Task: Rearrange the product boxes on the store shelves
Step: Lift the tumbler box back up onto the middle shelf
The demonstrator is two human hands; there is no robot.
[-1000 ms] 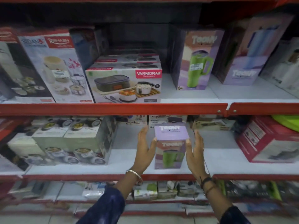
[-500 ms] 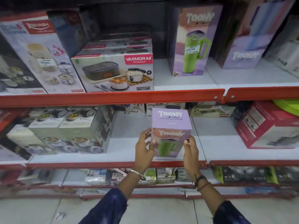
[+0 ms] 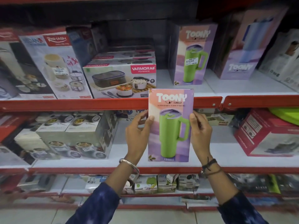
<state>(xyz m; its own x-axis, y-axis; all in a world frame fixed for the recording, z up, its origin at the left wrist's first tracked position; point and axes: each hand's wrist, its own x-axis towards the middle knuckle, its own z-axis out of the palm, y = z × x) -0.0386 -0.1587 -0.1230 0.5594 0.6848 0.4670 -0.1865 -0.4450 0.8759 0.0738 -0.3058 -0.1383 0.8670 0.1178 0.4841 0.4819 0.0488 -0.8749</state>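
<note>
Red-edged metal store shelves (image 3: pixel 113 104) with white decks fill the view, stocked with boxed kitchenware. In front of them, clear of any deck, an upright pink-and-purple cardboard Toony tumbler box (image 3: pixel 169 126) printed with a green handled mug hangs between two hands, its top overlapping the red lip of the upper shelf. The left hand (image 3: pixel 137 135) presses the box's left edge with its thumb on the front face; the right hand (image 3: pixel 200 131) clamps the right edge, fingers curled round the side. Up on the upper shelf stands a matching tall Toony box (image 3: pixel 194 54), with bare white deck between it and the flat white Varmora lunch-box carton (image 3: pixel 119 81) to its left. The step in hand looks like carrying the box upward for placing. The next move likely calls for lifting its base above the red lip, then sliding it in level beside its twin without nudging the carton.
</note>
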